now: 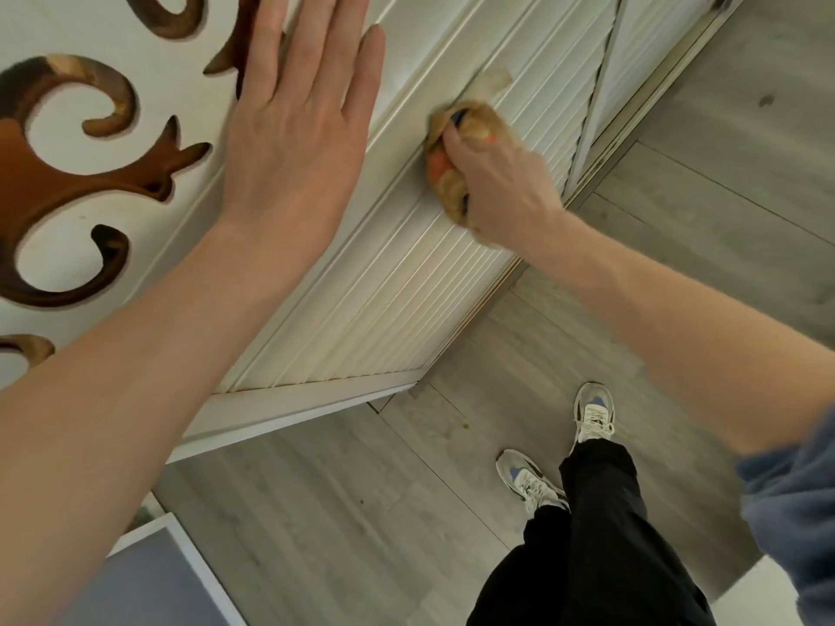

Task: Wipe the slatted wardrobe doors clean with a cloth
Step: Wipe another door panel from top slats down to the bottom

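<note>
the cloth point(474, 122), a tan wad with orange and dark blue patches, was bunched against the slatted wardrobe door point(384, 291), on the white slats close to the door's plain frame strip. the right hand point(501, 185) grasped it, fingers curled round the wad and pressing it onto the slats. just beyond the cloth a tan strip of tape point(492, 79) was stuck on the same door. the left hand point(293, 137) lay flat and released, fingers straight and close together, palm against the white frame beside the slats, holding nothing. next to it ran a white panel point(189, 106) with brown scroll-shaped cut-outs. a second slatted door point(641, 61) stood further along. below lay a grey wood-look floor point(316, 490), where the person stood in pale trainers point(594, 413) and black trousers point(601, 535). a blue-grey sleeve point(795, 499) was pushed up the right arm.
</note>
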